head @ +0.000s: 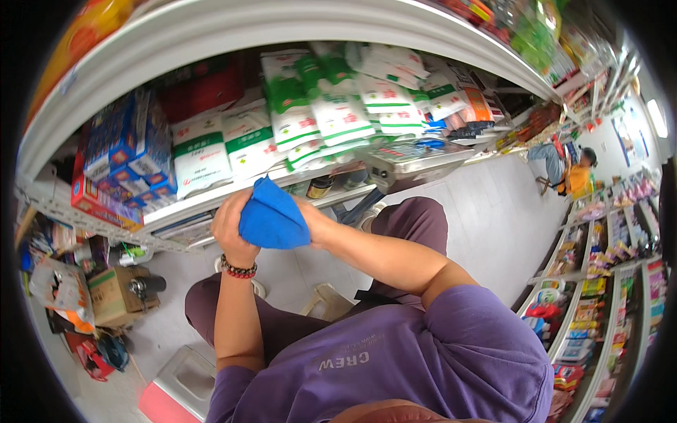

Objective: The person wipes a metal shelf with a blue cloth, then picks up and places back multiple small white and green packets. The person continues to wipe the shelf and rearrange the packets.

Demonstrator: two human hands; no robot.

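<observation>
In front of the shelf, both of my hands are on a folded blue cloth [272,217]. My left hand [228,224], with beaded bracelets at the wrist, grips the cloth's left side. My right hand [316,222] is at its right side, its fingers largely hidden behind the cloth. Just beyond the cloth lie white-and-green plastic packets [203,153] on the shelf, with more packets [341,116] piled to the right. A metal box [418,164] juts out at the shelf's front edge, to the right of my hands.
Blue boxes [127,148] are stacked at the shelf's left end. A cardboard box [119,296] and a dark flask [148,285] stand on the left. A red-and-grey bin [177,386] is at lower left. Stocked shelves [582,317] line the right; a seated person [574,174] is farther off.
</observation>
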